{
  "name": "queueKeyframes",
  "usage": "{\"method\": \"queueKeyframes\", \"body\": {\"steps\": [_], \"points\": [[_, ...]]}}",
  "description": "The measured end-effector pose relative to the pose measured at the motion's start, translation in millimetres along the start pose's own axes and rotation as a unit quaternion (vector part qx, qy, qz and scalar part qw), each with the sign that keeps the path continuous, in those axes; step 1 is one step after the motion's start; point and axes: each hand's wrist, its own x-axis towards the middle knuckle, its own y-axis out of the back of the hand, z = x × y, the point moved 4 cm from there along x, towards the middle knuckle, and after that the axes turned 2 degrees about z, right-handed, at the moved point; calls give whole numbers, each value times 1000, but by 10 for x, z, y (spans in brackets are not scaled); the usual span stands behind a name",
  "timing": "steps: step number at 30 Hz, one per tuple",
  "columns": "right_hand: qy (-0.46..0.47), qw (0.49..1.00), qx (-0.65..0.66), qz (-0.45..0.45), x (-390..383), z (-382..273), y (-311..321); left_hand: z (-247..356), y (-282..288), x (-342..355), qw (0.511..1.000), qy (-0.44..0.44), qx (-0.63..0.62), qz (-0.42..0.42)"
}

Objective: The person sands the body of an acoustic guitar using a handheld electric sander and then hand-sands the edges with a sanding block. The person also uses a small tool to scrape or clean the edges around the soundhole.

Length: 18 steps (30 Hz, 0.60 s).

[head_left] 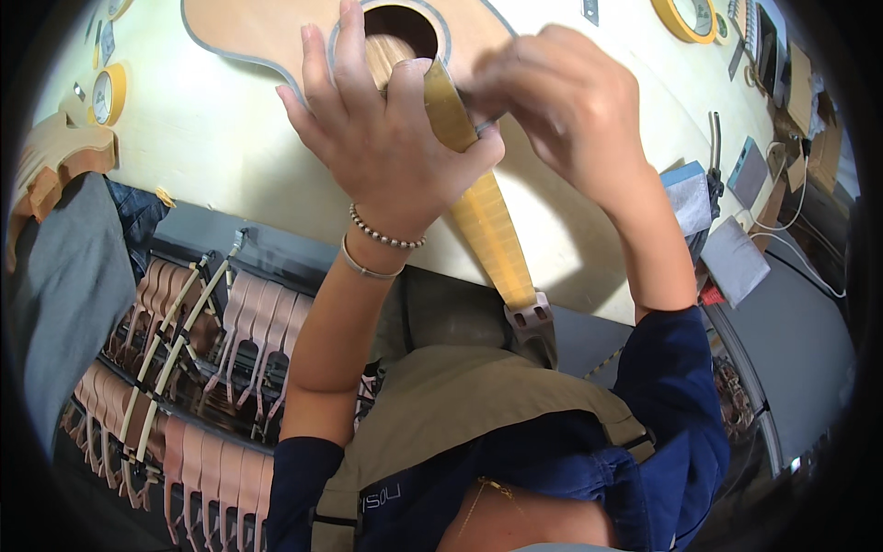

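Observation:
A guitar lies on the pale tabletop, its light wooden body (pixel 239 26) with dark-edged round sound hole at the top of the view. Its neck runs toward me, covered in yellow-brown tape (pixel 492 235), and ends in a slotted headstock (pixel 531 317). My left hand (pixel 386 138) rests over the body and the neck's upper end, fingers spread, thumb across the tape. Close by on the right, my right hand (pixel 561 106) is closed in a pinch at the tape's edge beside the sound hole. Motion smears its fingertips, and what they hold is hidden.
Yellow tape rolls (pixel 108 95) lie left and far right. A shaped wooden piece (pixel 63 161) sits at the left edge above grey cloth (pixel 69 276). Grey-blue blocks (pixel 688 195) and white cables (pixel 798 207) are at right. Racked wooden necks (pixel 262 317) fill the lower left.

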Motion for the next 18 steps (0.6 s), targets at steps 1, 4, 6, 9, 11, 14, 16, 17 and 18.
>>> {"method": "queueKeyframes", "body": {"steps": [1,4,6,9,11,14,16,17,18], "points": [[1,1000,3,-29,-80,-38,40,-18,6,-18,1000,1,-2,-4],[1,997,41,-73,-150,-16,83,-38,4,-24,1000,-5,-4,-7],[-1,996,67,-58,-67,71,73,-26,-19,-8,1000,-7,8,8],[2,999,22,39,75,215,-3,-8,-20,16,1000,-7,11,4],[12,998,19,64,141,181,-20,3,-3,20,1000,-3,13,-6],[67,993,25,97,198,121,-38,-2,1,11,1000,5,14,-11],[76,995,16,62,174,113,-55,-3,-7,1,1000,11,10,-10],[79,996,15,41,170,115,-63,-9,-9,-3,1000,14,8,-9],[82,996,17,38,176,114,-74,-14,-12,-4,1000,18,6,-7]]}}
